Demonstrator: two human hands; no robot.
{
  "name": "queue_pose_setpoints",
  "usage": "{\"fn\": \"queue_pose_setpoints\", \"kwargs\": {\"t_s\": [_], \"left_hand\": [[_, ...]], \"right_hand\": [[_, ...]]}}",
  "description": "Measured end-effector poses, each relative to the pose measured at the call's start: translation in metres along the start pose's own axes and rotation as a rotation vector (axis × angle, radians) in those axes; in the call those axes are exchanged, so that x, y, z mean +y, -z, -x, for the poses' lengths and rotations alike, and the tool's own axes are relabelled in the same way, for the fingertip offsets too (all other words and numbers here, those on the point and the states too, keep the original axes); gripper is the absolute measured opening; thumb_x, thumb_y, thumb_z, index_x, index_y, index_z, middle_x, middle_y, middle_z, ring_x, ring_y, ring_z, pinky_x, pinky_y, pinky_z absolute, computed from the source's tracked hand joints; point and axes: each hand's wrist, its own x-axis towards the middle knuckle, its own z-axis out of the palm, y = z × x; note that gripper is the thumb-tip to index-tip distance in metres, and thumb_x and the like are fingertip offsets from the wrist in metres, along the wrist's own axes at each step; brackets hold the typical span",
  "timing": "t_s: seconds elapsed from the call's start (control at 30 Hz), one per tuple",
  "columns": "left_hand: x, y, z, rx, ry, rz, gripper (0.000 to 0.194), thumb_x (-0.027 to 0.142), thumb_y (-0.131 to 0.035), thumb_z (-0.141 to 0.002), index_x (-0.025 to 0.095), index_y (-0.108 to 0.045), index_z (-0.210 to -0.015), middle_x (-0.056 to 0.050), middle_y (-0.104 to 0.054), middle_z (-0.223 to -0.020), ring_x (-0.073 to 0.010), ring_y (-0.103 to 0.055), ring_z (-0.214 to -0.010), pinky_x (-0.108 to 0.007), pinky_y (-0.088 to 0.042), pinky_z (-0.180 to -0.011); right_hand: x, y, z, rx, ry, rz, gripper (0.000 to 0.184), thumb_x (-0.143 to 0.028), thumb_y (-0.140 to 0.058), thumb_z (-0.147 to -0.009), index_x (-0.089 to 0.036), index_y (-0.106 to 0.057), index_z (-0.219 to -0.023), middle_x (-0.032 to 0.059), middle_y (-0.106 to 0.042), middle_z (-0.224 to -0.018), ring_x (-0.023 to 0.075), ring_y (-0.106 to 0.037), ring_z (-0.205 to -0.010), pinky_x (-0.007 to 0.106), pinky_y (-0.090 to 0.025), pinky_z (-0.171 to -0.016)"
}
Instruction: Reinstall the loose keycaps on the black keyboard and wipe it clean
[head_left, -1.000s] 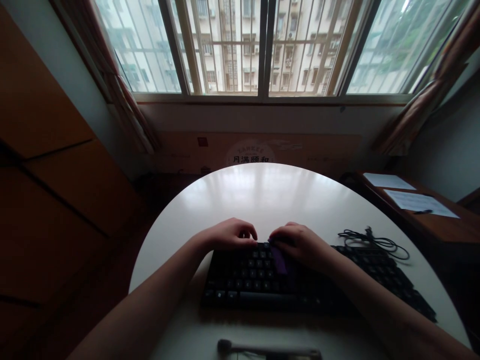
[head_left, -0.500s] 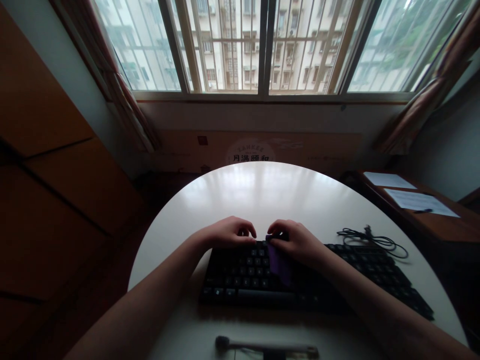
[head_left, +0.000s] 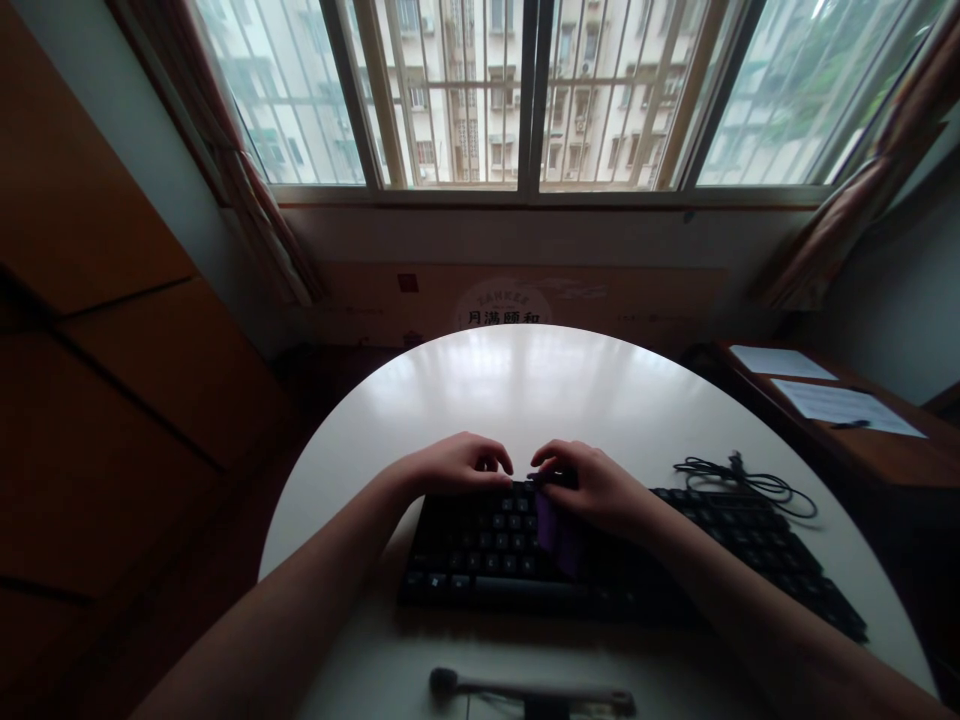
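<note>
Left hand (head_left: pixel 472 465), half-curled, seemingly steadies the keyboard (head_left: pixel 480 558) at its far edge, grip unclear, right hand (head_left: pixel 589 478) pinching a purple cloth (head_left: pixel 553 535).

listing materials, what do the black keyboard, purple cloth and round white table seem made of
Black rectangular keyboard: probably matte plastic, judging by dull surface. Purple cloth: seemingly soft fabric, since it hangs slack; weave unclear. Round white table: smooth, glossy top, shown by bright reflections; laminate or paint, can't tell.
</note>
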Motion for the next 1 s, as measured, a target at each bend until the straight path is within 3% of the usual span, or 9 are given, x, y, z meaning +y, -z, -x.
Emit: {"fn": "queue_pose_setpoints", "kwargs": {"t_s": [0.33,0.5,0.63,0.73,1.0], "left_hand": [[0.000,-0.001,-0.001,0.003,-0.004,-0.003,0.033,0.046,-0.064,-0.089,0.020,-0.074,-0.106,-0.003,-0.071,-0.090,-0.0173,-0.064,-0.081,-0.024,-0.046,-0.069],[0.001,0.000,0.000,-0.003,0.005,-0.004,0.036,0.048,-0.064,-0.089,0.019,-0.074,-0.107,-0.003,-0.070,-0.089,-0.0176,-0.064,-0.081,-0.025,-0.046,-0.070],[0.002,0.001,0.001,-0.008,0.009,-0.015,0.036,0.049,-0.063,-0.089,0.019,-0.074,-0.107,-0.004,-0.070,-0.091,-0.0180,-0.064,-0.083,-0.025,-0.046,-0.071],[0.003,0.002,0.002,-0.017,0.017,-0.013,0.036,0.048,-0.063,-0.089,0.020,-0.074,-0.107,-0.004,-0.070,-0.090,-0.0179,-0.064,-0.082,-0.025,-0.045,-0.070],[0.003,0.002,0.001,-0.024,0.012,0.000,0.035,0.048,-0.063,-0.089,0.020,-0.074,-0.107,-0.004,-0.070,-0.091,-0.0182,-0.064,-0.083,-0.025,-0.045,-0.070]], "right_hand": [[-0.002,-0.007,-0.005,0.080,-0.078,0.102,0.019,-0.020,-0.064,-0.083,-0.026,-0.068,-0.101,0.0020,-0.076,-0.094,0.0212,-0.068,-0.088,0.033,-0.048,-0.079],[-0.013,0.010,0.003,0.123,-0.071,0.298,0.017,-0.017,-0.063,-0.083,-0.026,-0.068,-0.097,0.0019,-0.074,-0.090,0.0218,-0.066,-0.086,0.033,-0.045,-0.076],[-0.013,0.036,0.011,0.006,-0.120,0.265,0.006,-0.020,-0.064,-0.082,-0.024,-0.066,-0.085,-0.0007,-0.072,-0.080,0.0172,-0.063,-0.071,0.027,-0.043,-0.063],[-0.007,0.046,0.012,-0.100,-0.058,0.189,0.007,-0.018,-0.064,-0.081,-0.023,-0.068,-0.081,-0.0013,-0.070,-0.078,0.0156,-0.062,-0.070,0.026,-0.045,-0.064],[0.004,0.026,0.006,-0.042,0.016,0.118,0.010,-0.018,-0.065,-0.083,-0.023,-0.073,-0.087,0.0027,-0.072,-0.088,0.0193,-0.066,-0.081,0.030,-0.051,-0.074]]}}
